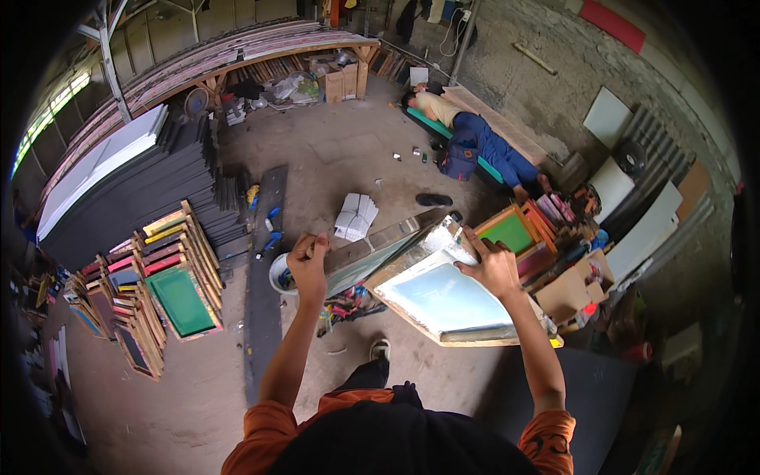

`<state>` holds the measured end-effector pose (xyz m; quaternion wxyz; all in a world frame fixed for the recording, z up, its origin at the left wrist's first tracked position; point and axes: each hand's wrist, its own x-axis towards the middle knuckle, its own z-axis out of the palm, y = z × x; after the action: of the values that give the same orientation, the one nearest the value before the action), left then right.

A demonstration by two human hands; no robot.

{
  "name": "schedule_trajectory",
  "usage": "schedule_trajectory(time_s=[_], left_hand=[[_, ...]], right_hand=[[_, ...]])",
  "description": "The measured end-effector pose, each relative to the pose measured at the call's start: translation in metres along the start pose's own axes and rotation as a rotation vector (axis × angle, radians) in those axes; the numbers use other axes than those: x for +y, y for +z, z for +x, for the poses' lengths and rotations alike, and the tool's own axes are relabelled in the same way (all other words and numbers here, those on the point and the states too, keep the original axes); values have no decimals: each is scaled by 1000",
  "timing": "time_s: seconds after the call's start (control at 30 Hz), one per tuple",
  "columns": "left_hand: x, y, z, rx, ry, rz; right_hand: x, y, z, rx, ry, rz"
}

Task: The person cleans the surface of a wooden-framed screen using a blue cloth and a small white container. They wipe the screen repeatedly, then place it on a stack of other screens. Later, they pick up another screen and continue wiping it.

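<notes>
In front of me a wooden screen-printing frame (405,290) with pale blue mesh stands tilted, its border smeared white. My right hand (497,269) grips its upper right edge, thumb over the mesh side and fingers along the rim. Just left of it another framed panel (372,260) with greyish mesh leans at an angle. My left hand (309,255) is raised near that panel's left end, fingers pinched together. Whatever they hold is too small to make out. Beneath the left wrist is a white bucket (279,273) with blue items inside.
Wooden screen frames (184,299) stand in rows at left, before a tall stack of dark sheets (142,186). A tied white bundle (355,215) lies on the floor ahead. A person (475,138) lies on a green mat at far right. Cardboard boxes (566,299) and clutter line the right.
</notes>
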<state>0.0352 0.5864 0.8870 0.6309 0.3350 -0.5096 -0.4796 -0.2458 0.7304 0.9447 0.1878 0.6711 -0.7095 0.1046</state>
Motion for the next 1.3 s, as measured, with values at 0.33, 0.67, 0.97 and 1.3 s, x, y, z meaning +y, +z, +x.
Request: schedule_trajectory(time_s=[0.33, 0.67, 0.97, 1.3], left_hand=[[-61, 127, 132, 129, 78, 13], [-167, 258, 244, 258, 127, 143], [-238, 343, 345, 433, 30, 234], [-335, 376, 487, 652, 39, 184]], right_hand=[[137, 47, 172, 16, -38, 77], [286, 174, 327, 9, -135, 224], [376, 267, 480, 6, -373, 283], [426, 384, 662, 19, -454, 387]])
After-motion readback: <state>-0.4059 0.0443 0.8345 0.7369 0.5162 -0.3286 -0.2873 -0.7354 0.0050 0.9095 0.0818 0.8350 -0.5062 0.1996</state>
